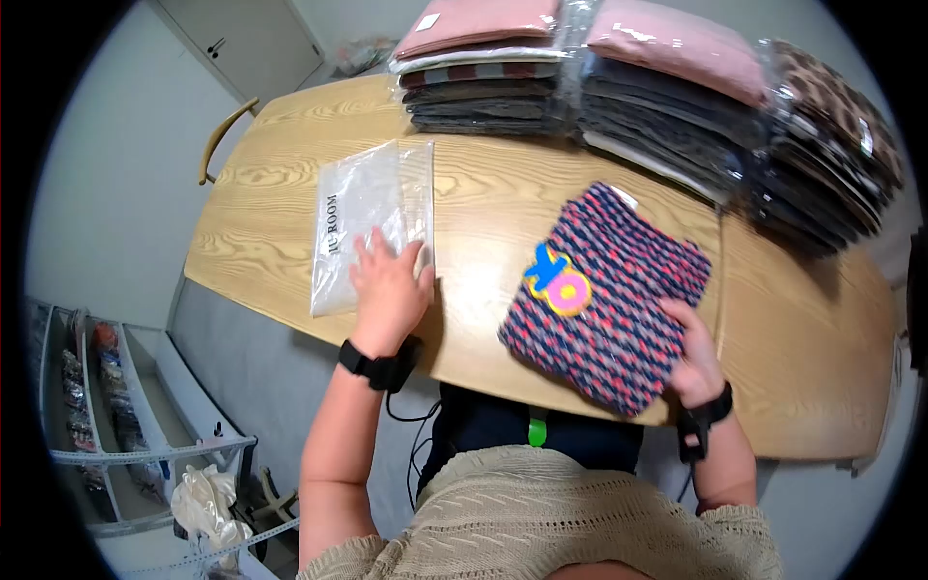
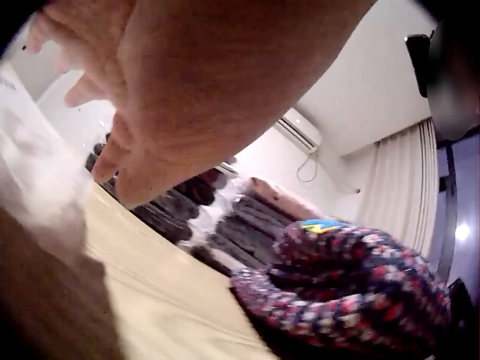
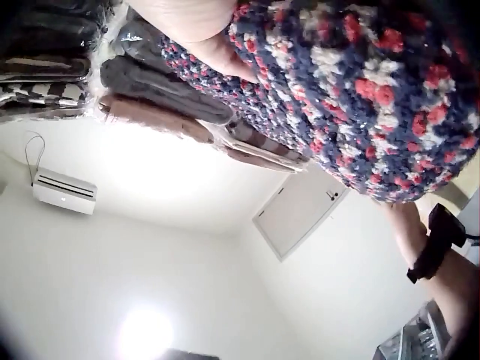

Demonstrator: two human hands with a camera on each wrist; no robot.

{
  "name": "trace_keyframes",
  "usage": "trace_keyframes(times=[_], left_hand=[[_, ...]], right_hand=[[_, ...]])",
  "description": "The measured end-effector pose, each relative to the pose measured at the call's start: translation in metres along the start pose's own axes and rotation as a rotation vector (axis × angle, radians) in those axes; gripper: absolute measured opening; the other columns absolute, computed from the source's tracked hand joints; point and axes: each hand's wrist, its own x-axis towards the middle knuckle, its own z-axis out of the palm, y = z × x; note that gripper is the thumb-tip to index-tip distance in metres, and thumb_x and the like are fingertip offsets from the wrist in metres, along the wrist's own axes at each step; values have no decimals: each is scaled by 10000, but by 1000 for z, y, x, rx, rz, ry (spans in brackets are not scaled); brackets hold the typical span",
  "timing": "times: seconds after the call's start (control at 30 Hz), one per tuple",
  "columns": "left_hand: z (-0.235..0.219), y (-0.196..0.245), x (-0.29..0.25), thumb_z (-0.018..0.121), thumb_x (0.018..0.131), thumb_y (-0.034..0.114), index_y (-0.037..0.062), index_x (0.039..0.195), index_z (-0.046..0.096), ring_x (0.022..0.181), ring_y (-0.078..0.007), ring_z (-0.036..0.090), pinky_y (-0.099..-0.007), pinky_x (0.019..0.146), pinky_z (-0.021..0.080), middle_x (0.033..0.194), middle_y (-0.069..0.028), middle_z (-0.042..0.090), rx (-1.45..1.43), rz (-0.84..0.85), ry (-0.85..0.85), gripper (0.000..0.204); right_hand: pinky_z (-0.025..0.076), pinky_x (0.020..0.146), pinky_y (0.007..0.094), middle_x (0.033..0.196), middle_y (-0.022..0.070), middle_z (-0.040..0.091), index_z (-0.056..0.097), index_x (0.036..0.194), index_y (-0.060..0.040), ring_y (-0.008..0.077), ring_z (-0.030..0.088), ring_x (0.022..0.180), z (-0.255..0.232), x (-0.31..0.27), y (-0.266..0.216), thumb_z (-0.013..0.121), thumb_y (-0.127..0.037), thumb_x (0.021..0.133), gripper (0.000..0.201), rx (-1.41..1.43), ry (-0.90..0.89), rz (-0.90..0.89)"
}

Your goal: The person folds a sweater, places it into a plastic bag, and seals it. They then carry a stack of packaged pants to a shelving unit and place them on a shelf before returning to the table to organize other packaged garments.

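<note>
A folded knit garment [image 1: 619, 290] in navy, pink and grey, with a blue and a yellow-pink letter patch, lies near the table's front edge. The right hand [image 1: 694, 358] grips its right side, thumb on top and the other fingers hidden beneath; the right wrist view shows the knit [image 3: 360, 97] close beside that hand [image 3: 202, 30]. Left of the garment lies a clear plastic bag [image 1: 362, 203] with dark lettering. Over the bag's lower right part is the left hand [image 1: 391, 290], fingers spread; whether it touches the plastic I cannot tell.
Stacks of bagged folded clothes, pink-topped [image 1: 667, 48] and leopard-topped [image 1: 841, 106], line the table's far side. A wooden chair [image 1: 224, 140] stands at the far left corner. A rack with compartments [image 1: 145, 445] is at the lower left. Wood-grained tabletop [image 1: 464, 319] separates bag and garment.
</note>
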Motion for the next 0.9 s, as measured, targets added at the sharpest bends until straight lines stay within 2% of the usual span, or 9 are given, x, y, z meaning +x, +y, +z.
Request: trace_keyframes(times=[0.07, 0.17, 0.3, 0.5, 0.7, 0.73, 0.8, 0.83, 0.9], left_hand=[[3, -19, 5, 569, 870, 263, 79, 1274, 490, 1244, -495, 318, -458, 1032, 321, 1331, -337, 333, 219, -148, -148, 451], [13, -49, 8, 591, 844, 255, 27, 1259, 487, 1160, -488, 424, -470, 968, 385, 1275, -327, 422, 93, -103, -135, 485], [-13, -55, 12, 591, 838, 190, -36, 1253, 472, 1154, -376, 487, -404, 952, 414, 1230, -255, 517, -159, -172, -127, 487], [-50, -128, -1, 493, 842, 23, -59, 1219, 519, 1132, -231, 543, -304, 986, 383, 1220, -156, 571, -1014, -507, 117, 386], [-67, -235, 16, 573, 841, 108, -84, 1200, 517, 1149, -248, 513, -339, 990, 375, 1217, -180, 555, -1081, -834, 334, 411], [-79, -225, 25, 573, 841, 108, -84, 1200, 517, 1149, -248, 513, -339, 990, 375, 1217, -180, 555, -1079, -849, 317, 411], [-95, -188, 42, 626, 807, 182, -71, 1180, 526, 1124, -325, 517, -387, 977, 377, 1160, -222, 570, 17, -484, 597, 462], [-98, -163, 47, 619, 788, 175, -54, 1161, 533, 1083, -381, 516, -422, 964, 382, 1122, -249, 573, -64, -314, 484, 446], [-102, -77, 49, 591, 772, 139, -40, 1032, 578, 951, -387, 545, -457, 864, 428, 996, -231, 599, -237, -358, 206, 316]], right_hand=[[487, 919, 448, 1133, 193, 605, 512, 1190, 26, 308, 606, 1031, 4, 1, -3, 527, -31, 822, 372, -6, 50, 12], [516, 875, 439, 1091, 185, 625, 532, 1152, 44, 303, 630, 973, 0, 4, -8, 517, -39, 812, 351, -11, 156, 95], [511, 860, 429, 1070, 150, 642, 562, 1122, 14, 277, 644, 919, 1, 3, -14, 540, -59, 798, 333, -55, 263, 155], [455, 942, 453, 1145, 163, 607, 513, 1199, 3, 297, 595, 1035, 2, 4, -23, 571, -49, 783, 424, -100, 267, 209], [444, 957, 461, 1162, 162, 602, 517, 1207, -3, 301, 586, 1061, 11, 4, -24, 590, -98, 802, 423, -83, 310, 293], [454, 948, 452, 1153, 161, 609, 519, 1206, -1, 295, 601, 1037, 14, 4, -26, 595, -116, 807, 422, -94, 301, 339], [477, 910, 443, 1104, 152, 632, 562, 1141, -6, 293, 621, 983, 12, 9, -26, 594, -140, 816, 353, -112, 318, 371], [481, 901, 442, 1090, 149, 638, 579, 1113, -10, 291, 624, 973, 10, 10, -29, 597, -152, 815, 330, -121, 339, 402], [487, 885, 443, 1056, 143, 651, 604, 1065, -24, 288, 629, 950, 33, 8, -32, 612, -174, 807, 299, -137, 385, 413]])
